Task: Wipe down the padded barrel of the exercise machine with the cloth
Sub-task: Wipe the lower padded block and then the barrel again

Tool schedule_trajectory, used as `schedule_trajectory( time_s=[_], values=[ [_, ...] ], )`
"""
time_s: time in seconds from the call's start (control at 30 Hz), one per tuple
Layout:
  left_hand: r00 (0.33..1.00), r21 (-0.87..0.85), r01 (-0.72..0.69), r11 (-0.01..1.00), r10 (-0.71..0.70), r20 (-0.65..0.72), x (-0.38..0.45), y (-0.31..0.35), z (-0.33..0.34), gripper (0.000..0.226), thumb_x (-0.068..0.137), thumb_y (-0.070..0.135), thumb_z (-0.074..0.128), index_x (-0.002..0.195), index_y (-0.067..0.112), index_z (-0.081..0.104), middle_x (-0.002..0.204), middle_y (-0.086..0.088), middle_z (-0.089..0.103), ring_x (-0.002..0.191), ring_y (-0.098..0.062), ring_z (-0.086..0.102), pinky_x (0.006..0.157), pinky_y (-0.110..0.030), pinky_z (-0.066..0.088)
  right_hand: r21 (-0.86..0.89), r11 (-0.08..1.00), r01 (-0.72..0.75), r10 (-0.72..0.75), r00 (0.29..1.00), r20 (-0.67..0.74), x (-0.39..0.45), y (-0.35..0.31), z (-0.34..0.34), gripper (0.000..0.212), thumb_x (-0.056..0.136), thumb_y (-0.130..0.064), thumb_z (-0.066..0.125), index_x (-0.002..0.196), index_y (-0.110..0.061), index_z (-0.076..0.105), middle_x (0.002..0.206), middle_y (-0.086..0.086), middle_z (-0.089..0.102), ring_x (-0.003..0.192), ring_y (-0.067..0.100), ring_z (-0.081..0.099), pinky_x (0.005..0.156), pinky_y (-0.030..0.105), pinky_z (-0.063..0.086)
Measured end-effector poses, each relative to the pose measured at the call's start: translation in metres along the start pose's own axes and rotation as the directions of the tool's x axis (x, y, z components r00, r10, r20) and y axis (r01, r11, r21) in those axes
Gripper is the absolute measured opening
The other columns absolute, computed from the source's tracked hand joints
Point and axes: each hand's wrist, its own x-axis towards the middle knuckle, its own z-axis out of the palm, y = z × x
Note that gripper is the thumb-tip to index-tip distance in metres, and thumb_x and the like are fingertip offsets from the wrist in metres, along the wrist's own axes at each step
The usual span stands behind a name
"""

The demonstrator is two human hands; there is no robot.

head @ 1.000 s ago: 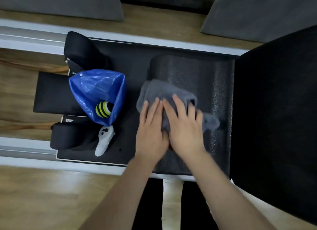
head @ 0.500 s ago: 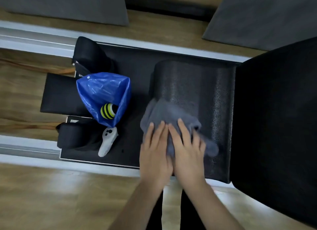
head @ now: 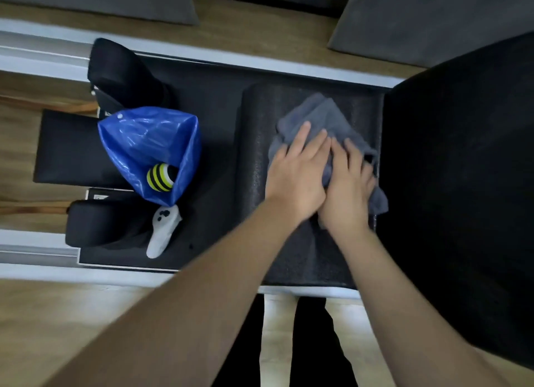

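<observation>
While both hands press side by side, fingers (head: 303,138) straight, together, flat atop grey cloth (head: 323,112) on barrel (head: 254,161).

Exercise studio, padded black machine (head: 303,242) on rails, grey mats (head: 419,16), wooden floor (head: 260,45)

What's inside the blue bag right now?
At the open mouth of the blue bag a yellow-and-black striped ball shows. Anything deeper in is covered by the bag's plastic.
</observation>
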Motion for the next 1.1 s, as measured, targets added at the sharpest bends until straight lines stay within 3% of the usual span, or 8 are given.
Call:
schedule_trajectory(
  time_s=[0.07,0.17,0.27,0.4,0.57,0.7,0.93,1.1],
  values=[
    [0.997,0.053,-0.021,0.998,0.017,0.072,0.036,-0.001,-0.015,0.066,0.096,0.021,0.044,0.158,0.017,0.022,0.167,0.004,0.019,0.156,-0.022,-0.001,0.121,-0.042,0.022,-0.001,0.999,-0.046,0.046,0.999,-0.028,0.031,-0.005,-0.002,0.058,0.100,-0.026,0.052,0.153,-0.028,0.029,0.161,0.004,0.024,0.136,0.037,0.031,0.114,0.050,0.018],
    [0.995,0.057,-0.069,0.996,0.065,0.071,0.043,-0.009,-0.018,0.062,0.097,0.022,0.044,0.157,0.016,0.027,0.165,0.002,0.025,0.156,-0.023,0.004,0.121,-0.044,0.023,0.004,0.997,-0.081,0.081,0.996,-0.046,0.037,-0.011,0.001,0.057,0.101,-0.028,0.049,0.154,-0.029,0.028,0.162,0.004,0.024,0.136,0.037,0.031,0.113,0.052,0.020],
    [0.996,-0.008,-0.074,0.997,0.074,-0.041,0.006,-0.011,-0.007,0.056,0.095,0.020,0.045,0.150,0.011,0.042,0.159,-0.001,0.040,0.154,-0.026,0.019,0.116,-0.046,0.032,0.017,0.999,-0.050,0.051,0.998,-0.047,0.002,-0.013,0.004,0.057,0.102,-0.026,0.049,0.154,-0.027,0.027,0.163,0.003,0.023,0.136,0.036,0.032,0.111,0.052,0.025],
    [0.999,0.041,-0.050,0.998,0.050,0.015,-0.068,-0.002,0.007,0.064,0.089,0.025,0.032,0.151,0.013,0.039,0.160,0.002,0.038,0.154,-0.023,0.019,0.118,-0.042,0.030,0.042,0.995,-0.088,0.086,0.995,0.044,-0.075,-0.009,0.012,0.065,0.099,-0.026,0.053,0.156,-0.031,0.021,0.165,-0.004,0.015,0.134,0.035,0.032,0.111,0.053,0.026],
    [0.998,-0.014,-0.059,0.998,0.059,0.028,-0.128,0.006,0.031,0.060,0.087,0.023,0.043,0.145,0.015,0.051,0.154,0.006,0.046,0.151,-0.021,0.029,0.113,-0.045,0.040,0.065,0.988,-0.142,0.135,0.986,0.094,-0.143,0.003,0.022,0.078,0.091,-0.025,0.068,0.155,-0.031,0.025,0.164,-0.007,0.016,0.131,0.033,0.034,0.108,0.057,0.031],
    [0.996,-0.016,-0.087,0.996,0.087,-0.012,-0.084,0.008,0.025,0.059,0.087,0.023,0.040,0.144,0.014,0.051,0.152,0.004,0.049,0.150,-0.023,0.030,0.114,-0.041,0.036,0.086,0.986,-0.142,0.137,0.989,0.059,-0.098,0.005,0.018,0.068,0.093,-0.023,0.063,0.153,-0.027,0.029,0.160,0.000,0.022,0.134,0.037,0.032,0.112,0.055,0.025],
    [0.999,-0.019,-0.046,0.999,0.046,0.004,0.039,-0.005,-0.015,0.060,0.095,0.017,0.040,0.155,0.011,0.032,0.163,-0.001,0.031,0.155,-0.024,0.008,0.124,-0.043,0.020,-0.009,0.999,-0.047,0.047,0.999,-0.015,0.041,-0.006,-0.003,0.060,0.098,-0.027,0.055,0.152,-0.025,0.029,0.159,0.006,0.025,0.131,0.038,0.033,0.113,0.048,0.021],
    [1.000,0.034,-0.017,0.999,0.017,0.006,0.033,-0.001,-0.018,0.061,0.100,0.018,0.041,0.158,0.016,0.024,0.166,0.004,0.023,0.156,-0.020,0.002,0.126,-0.037,0.012,-0.019,1.000,-0.014,0.013,0.999,-0.036,0.032,-0.011,-0.008,0.061,0.098,-0.024,0.053,0.153,-0.023,0.028,0.161,0.005,0.024,0.131,0.038,0.037,0.109,0.051,0.028]
  ],
)
